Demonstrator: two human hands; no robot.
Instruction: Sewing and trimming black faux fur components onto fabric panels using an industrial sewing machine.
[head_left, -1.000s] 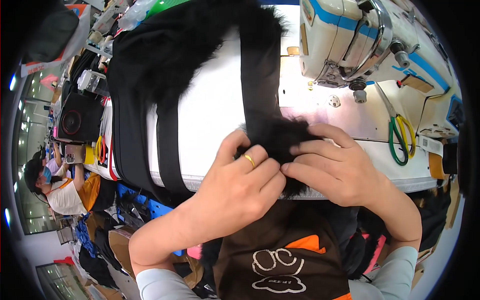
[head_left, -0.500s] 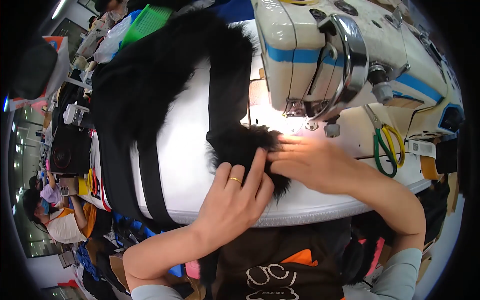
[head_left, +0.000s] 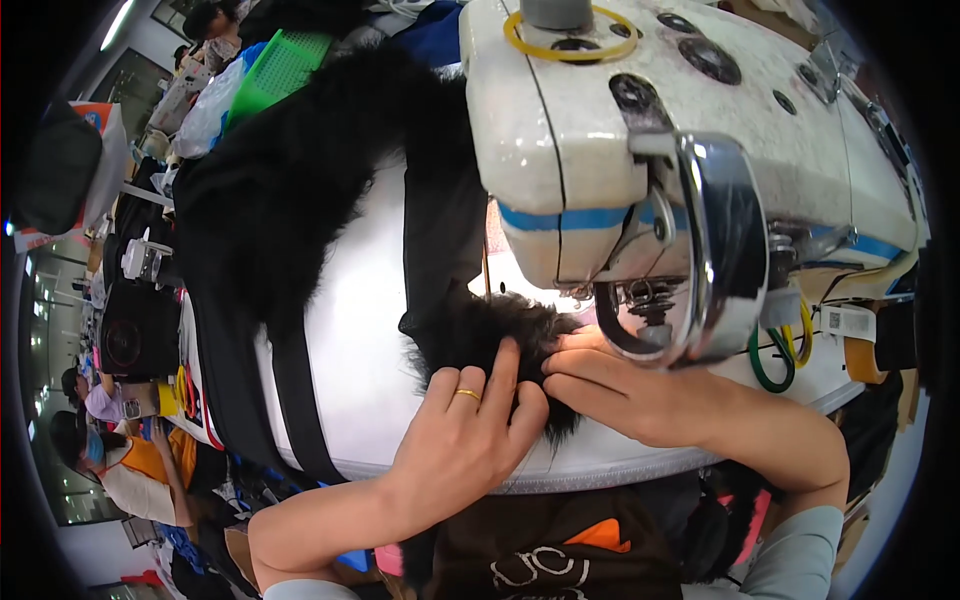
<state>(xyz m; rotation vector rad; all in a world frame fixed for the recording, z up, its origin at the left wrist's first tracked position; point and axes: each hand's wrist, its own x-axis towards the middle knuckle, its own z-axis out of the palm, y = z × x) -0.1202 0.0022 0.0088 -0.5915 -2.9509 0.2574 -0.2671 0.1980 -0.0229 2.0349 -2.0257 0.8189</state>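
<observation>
Here both hands press flat, left hand (head_left: 470,430) and right hand (head_left: 640,395) pinning the black fur strip (head_left: 490,335) near the table's (head_left: 350,350) front edge, steadying it under the sewing machine (head_left: 680,170) head.

Your fur strip (head_left: 480,335) is solid black, long-piled, with no pattern. The larger fur piece (head_left: 290,190) behind it is the same black, edged by plain black fabric bands (head_left: 295,400). Your table top (head_left: 360,330) is plain white. The sewing machine (head_left: 640,110) is off-white, speckled with grime, carrying one blue stripe across its face and a polished chrome guard. A yellow ring sits on its top. You wear a gold ring (head_left: 467,395) on your left hand (head_left: 470,430). The scissors (head_left: 775,355) show green and yellow handles. A green basket (head_left: 275,75) stands at the far edge.
</observation>
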